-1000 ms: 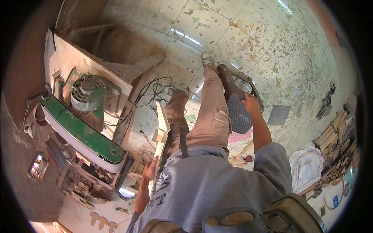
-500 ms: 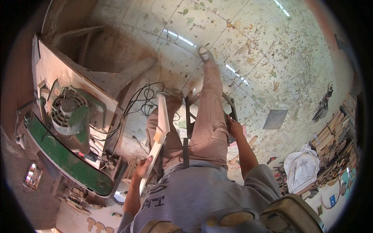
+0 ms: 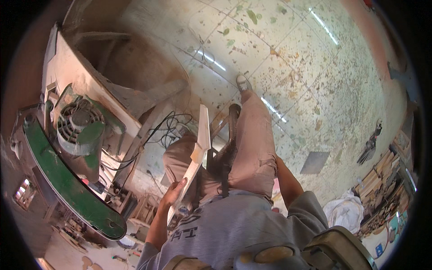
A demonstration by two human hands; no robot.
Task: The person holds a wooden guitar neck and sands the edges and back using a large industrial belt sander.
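Along my left side, my left hand point(image 3: 173, 192) is closed around a long, pale wooden piece point(image 3: 203, 135). The piece narrows toward its far end and has a yellowish patch partway along. It slants across in front of my left leg. My right forearm point(image 3: 288, 182) reaches down beside my right thigh, and the thigh hides the right hand, so its fingers do not show. Between my bent legs stands a dark frame point(image 3: 232, 130), perhaps part of a stool.
At left stands a machine with a long green guard point(image 3: 67, 180) and a dusty motor point(image 3: 80, 121). Black cables point(image 3: 168, 128) hang beside it. A dark square mat point(image 3: 314, 162) lies on the littered tile floor. Stacked wood point(image 3: 382, 186) and a white sack point(image 3: 344, 209) are at right.
My right hand, visible beside the thigh before, has gone out of sight behind it. My left hand still holds the wooden piece, whose far end has shifted right. My legs and the frame have shifted.
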